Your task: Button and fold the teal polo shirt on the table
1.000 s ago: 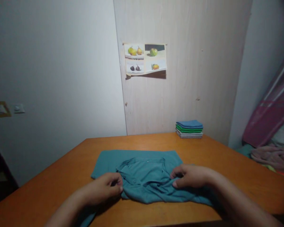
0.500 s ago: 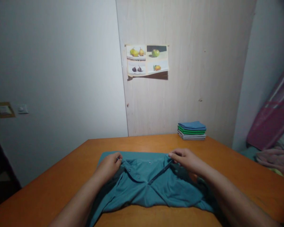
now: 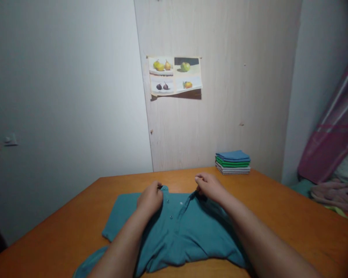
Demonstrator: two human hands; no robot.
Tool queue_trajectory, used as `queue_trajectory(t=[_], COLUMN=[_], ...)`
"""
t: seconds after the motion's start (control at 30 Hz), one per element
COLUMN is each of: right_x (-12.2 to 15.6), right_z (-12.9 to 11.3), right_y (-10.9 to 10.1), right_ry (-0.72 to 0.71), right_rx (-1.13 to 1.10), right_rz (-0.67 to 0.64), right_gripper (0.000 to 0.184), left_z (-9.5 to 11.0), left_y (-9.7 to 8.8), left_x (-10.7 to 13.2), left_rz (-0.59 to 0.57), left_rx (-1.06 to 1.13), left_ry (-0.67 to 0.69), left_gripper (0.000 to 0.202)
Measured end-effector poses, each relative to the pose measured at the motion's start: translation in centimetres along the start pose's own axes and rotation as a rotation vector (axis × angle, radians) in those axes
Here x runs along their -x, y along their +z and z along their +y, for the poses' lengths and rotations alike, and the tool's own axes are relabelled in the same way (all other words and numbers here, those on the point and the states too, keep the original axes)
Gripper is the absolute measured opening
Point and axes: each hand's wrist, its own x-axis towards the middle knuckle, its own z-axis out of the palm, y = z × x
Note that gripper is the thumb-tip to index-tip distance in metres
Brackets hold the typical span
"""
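Observation:
A teal polo shirt [image 3: 176, 231] lies spread on the orange wooden table [image 3: 292, 216], its button placket facing up. My left hand [image 3: 150, 199] is closed on the left side of the shirt's collar at the far edge. My right hand [image 3: 209, 187] pinches the right side of the collar, fingers curled. Both forearms stretch out over the shirt's body. A sleeve hangs toward the table's near left edge.
A stack of folded cloths [image 3: 232, 162] in blue, green and grey sits at the table's far right by the wall. A fruit picture [image 3: 174, 75] hangs on the wooden panel. Pink and striped fabrics [image 3: 333, 170] pile up to the right of the table.
Both hands have carried the collar end of the shirt away from me across the table, unfolding the shirt so it lies longer and flatter. The view shifted slightly.

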Motion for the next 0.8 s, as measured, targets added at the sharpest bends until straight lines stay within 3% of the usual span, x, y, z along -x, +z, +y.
queue_trajectory(t=[0.13, 0.3, 0.4, 0.53, 0.67, 0.73, 0.8], right_x=[-1.0, -0.5, -0.1, 0.8, 1.9, 2.2, 2.3], right_z=[2.7, 5.6, 5.2, 3.4, 2.6, 2.7, 3.0], right_y=[-0.2, 0.0, 0.5, 0.6, -0.3, -0.6, -0.5], right_ry=[0.086, 0.116, 0.089, 0.257, 0.391, 0.345, 0.275], right_rx=[0.082, 0.063, -0.199, -0.474, -0.550, -0.441, -0.259], right_rz=[0.182, 0.259, 0.133, -0.111, -0.621, -0.692, -0.621], right_gripper=[0.025, 0.037, 0.048, 0.064, 0.080, 0.071, 0.057], left_z=[-2.4, -4.7, -4.2, -3.1, -3.2, -3.5, -3.9], left_y=[0.9, 0.9, 0.1, -0.7, -0.7, -0.5, -0.3], left_x=[-0.5, -0.2, -0.3, -0.3, 0.3, 0.6, 0.7], left_rz=[0.048, 0.044, 0.059, -0.244, -0.448, -0.492, -0.499], left_rx=[0.124, 0.235, 0.386, 0.586, 0.367, 0.225, 0.095], left_ry=[-0.053, -0.152, -0.209, -0.356, -0.298, -0.219, -0.136], left_gripper=[0.023, 0.061, 0.067, 0.084, 0.078, 0.067, 0.056])
